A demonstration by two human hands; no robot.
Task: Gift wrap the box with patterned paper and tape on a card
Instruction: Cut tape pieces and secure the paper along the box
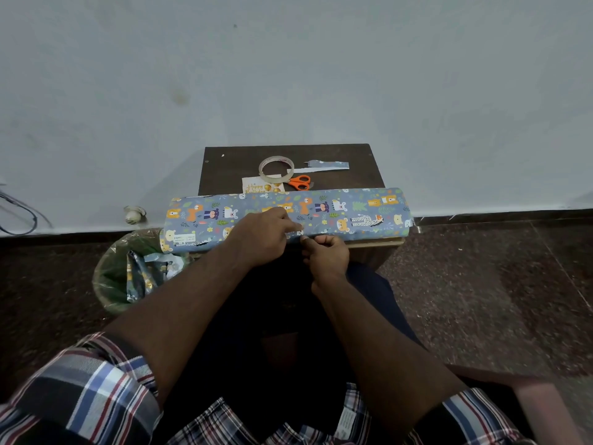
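Wrapped bundle: a long blue patterned wrapping paper point(353, 213) printed with cartoon animals lies folded over across the near edge of the small dark brown wooden table point(359, 178), overhanging it at both ends; the box itself is hidden under the paper.
Left hand: the left hand point(263, 234) lies on top of the paper near its middle, fingers curled down, index finger stretched along the paper's near edge, pressing it.
Right hand: the right hand point(327, 253) sits at the near edge just beside the left index tip, fingers curled, thumb and fingertips pinching at the paper's edge; what exactly they pinch is too small to tell.
Card: a white greeting card with gold lettering point(261, 187) lies behind the paper, partly hidden by it.
Tape: a clear tape roll point(276, 170) rests on the card's far edge.
Scissors: orange-handled scissors point(300, 182) lie just beside the tape, blades hidden.
Offcut: a narrow blue paper strip point(327, 165) lies near the table's far side.
Bin: a lined round wastebasket point(106, 277) holding crumpled paper scraps stands on the dark floor left of the table.
Sleeves: plaid shirt sleeves point(90, 390) are rolled up the arms.
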